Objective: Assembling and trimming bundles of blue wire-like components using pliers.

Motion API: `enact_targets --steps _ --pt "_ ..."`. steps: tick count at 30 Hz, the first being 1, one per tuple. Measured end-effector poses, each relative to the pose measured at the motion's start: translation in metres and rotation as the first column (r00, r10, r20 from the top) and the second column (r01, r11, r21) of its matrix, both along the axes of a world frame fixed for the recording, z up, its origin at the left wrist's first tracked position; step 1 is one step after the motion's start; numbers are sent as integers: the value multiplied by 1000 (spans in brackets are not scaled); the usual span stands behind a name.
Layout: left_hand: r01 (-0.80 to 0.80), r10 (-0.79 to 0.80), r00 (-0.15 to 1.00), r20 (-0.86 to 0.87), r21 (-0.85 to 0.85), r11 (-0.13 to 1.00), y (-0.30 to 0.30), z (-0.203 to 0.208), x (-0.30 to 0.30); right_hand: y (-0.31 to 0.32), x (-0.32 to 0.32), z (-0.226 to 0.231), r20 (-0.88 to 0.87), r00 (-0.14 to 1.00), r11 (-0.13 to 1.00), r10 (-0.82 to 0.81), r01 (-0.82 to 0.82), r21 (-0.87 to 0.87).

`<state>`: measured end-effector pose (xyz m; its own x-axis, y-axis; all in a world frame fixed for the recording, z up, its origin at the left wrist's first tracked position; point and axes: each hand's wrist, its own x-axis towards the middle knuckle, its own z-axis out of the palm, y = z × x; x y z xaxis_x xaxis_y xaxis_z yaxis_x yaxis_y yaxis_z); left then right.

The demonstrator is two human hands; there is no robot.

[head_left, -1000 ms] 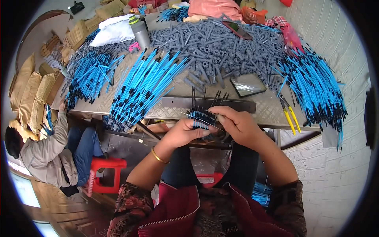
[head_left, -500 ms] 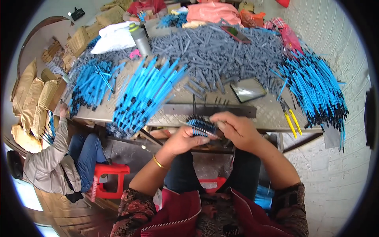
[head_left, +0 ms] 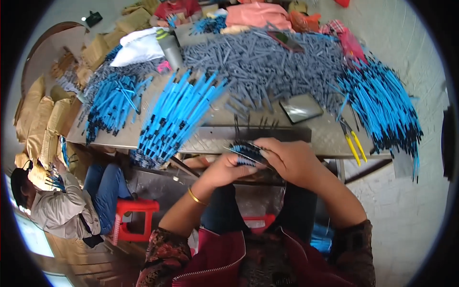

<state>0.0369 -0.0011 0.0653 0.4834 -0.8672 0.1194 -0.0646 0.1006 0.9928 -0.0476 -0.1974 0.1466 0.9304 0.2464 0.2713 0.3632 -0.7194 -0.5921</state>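
Note:
Just in front of the table's near edge, my left hand (head_left: pixel 224 170) is closed around a small bundle of blue sticks with black tips (head_left: pixel 245 152). A thin, pale, flat strip (head_left: pixel 237 154) runs slantwise across the bundle. My right hand (head_left: pixel 290 160) is closed against the bundle's right side, thumb and fingers bent at the black ends; whether it pinches a single piece is hidden. Behind my hands, thin dark pegs (head_left: pixel 267 123) stand up by a dark metal bar (head_left: pixel 224 133) along the table edge. A fan of blue sticks (head_left: pixel 179 117) lies left of my hands.
Grey plastic pieces (head_left: pixel 258 62) heap across the table. A phone (head_left: pixel 301 108), yellow-handled pliers (head_left: pixel 353 142) and a blue stick pile (head_left: pixel 382 107) lie to the right. A grey bottle (head_left: pixel 170 50) stands behind. One co-worker (head_left: pixel 67 205) sits left, another (head_left: pixel 177 10) across.
My right hand has shifted slightly and its fingers now lie closer over the bundle. The co-worker at left has drawn an arm back from the table, holding blue sticks.

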Motion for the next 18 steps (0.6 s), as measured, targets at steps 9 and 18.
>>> enact_targets --steps 9,18 --pt "16 -16 999 41 1 1000 -9 -3 4 -9 9 0 -19 999 998 44 -44 -34" --pt "4 -6 997 82 16 1000 -5 -2 2 5 10 -33 184 982 952 -50 -9 306"
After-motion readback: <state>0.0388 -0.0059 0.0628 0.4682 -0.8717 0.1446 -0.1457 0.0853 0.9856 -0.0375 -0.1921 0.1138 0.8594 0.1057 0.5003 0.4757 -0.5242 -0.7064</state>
